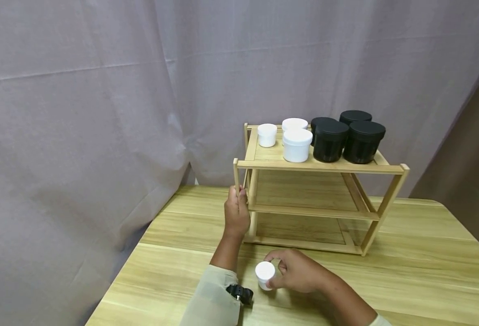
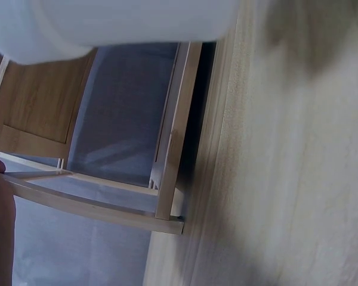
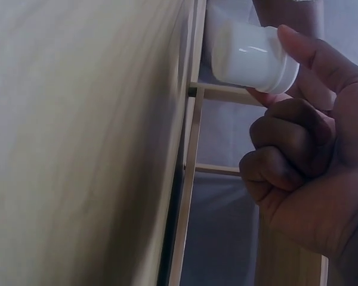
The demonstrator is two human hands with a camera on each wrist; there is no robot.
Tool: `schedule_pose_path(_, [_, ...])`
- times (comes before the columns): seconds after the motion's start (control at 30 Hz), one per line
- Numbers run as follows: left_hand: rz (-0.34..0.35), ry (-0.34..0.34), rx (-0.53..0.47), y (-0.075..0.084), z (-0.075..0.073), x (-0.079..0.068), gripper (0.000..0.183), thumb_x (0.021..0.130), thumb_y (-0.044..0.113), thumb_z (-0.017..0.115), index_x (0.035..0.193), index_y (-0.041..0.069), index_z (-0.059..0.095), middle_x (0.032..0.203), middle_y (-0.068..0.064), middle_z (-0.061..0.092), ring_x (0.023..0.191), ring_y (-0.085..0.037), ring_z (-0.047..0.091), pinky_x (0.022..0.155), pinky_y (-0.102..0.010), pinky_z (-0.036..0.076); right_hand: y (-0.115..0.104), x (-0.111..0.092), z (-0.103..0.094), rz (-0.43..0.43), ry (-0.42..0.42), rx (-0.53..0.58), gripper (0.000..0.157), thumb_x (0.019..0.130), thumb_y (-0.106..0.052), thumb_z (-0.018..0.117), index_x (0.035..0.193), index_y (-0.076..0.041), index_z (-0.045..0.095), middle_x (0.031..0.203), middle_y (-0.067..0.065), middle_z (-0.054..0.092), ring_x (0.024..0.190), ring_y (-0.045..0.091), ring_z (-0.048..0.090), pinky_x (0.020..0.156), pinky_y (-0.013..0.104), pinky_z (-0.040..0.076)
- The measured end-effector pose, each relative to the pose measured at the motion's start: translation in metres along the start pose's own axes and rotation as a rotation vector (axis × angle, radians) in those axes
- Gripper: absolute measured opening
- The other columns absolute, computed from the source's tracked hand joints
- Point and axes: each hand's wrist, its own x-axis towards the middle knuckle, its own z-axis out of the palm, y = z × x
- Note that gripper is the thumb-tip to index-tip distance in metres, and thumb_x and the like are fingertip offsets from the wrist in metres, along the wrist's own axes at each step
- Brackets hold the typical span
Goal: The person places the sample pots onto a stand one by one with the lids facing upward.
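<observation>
A light wooden table [image 1: 406, 280] fills the lower frame, with a three-tier wooden rack [image 1: 317, 199] at centre right. On the rack's top shelf stand four black jars [image 1: 347, 136] to the right and three white jars [image 1: 290, 136] to the left; none shows readable writing or a label. The left hand [image 1: 237, 213] curls around the rack's front left post. At lower centre, the right hand [image 1: 300, 270] pinches a small white jar [image 1: 265, 274] by its lid, just above the table.
</observation>
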Motion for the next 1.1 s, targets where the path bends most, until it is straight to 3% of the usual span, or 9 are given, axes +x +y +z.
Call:
schedule_pose_path(0.1, [0.004, -0.001, 0.003, 0.0, 0.0, 0.0, 0.021, 0.117, 0.01, 0.045, 0.107, -0.006, 0.054, 0.072, -0.012, 0.049, 0.061, -0.006, 0.039, 0.056, -0.021, 0.035, -0.001, -0.001, -0.001, -0.005, 0.013, -0.016, 0.036, 0.085, -0.022, 0.092, 0.116, -0.013, 0.077, 0.059, -0.013, 0.046, 0.051, -0.002, 0.034, 0.048, 0.017, 0.025])
schedule_pose_path(0.37, [-0.003, -0.018, -0.013, 0.001, 0.0, 0.0, 0.024, 0.117, 0.01, 0.044, 0.111, -0.011, 0.053, 0.073, -0.008, 0.048, 0.062, -0.005, 0.039, 0.056, -0.021, 0.035, -0.005, -0.004, -0.005, -0.004, 0.016, 0.011, 0.038, 0.087, -0.02, 0.09, 0.12, -0.01, 0.076, 0.059, -0.012, 0.046, 0.05, -0.002, 0.032, 0.047, 0.016, 0.025])
schedule_pose_path(0.8, [-0.015, -0.011, 0.004, 0.001, -0.001, 0.001, 0.021, 0.117, 0.011, 0.044, 0.108, -0.005, 0.054, 0.073, -0.015, 0.051, 0.062, -0.006, 0.041, 0.056, -0.022, 0.037, -0.016, -0.013, -0.025, -0.026, 0.061, 0.004, 0.04, 0.089, -0.023, 0.089, 0.125, -0.01, 0.076, 0.065, -0.01, 0.05, 0.054, -0.001, 0.038, 0.048, 0.018, 0.031])
schedule_pose_path(1.1, [-0.049, -0.009, -0.024, 0.004, 0.0, 0.001, 0.022, 0.117, 0.011, 0.045, 0.109, -0.007, 0.054, 0.073, -0.008, 0.048, 0.062, -0.006, 0.039, 0.056, -0.021, 0.034, -0.019, -0.016, -0.026, -0.015, 0.06, -0.013, 0.043, 0.089, -0.025, 0.09, 0.127, -0.009, 0.076, 0.064, -0.01, 0.049, 0.053, -0.002, 0.036, 0.048, 0.018, 0.03])
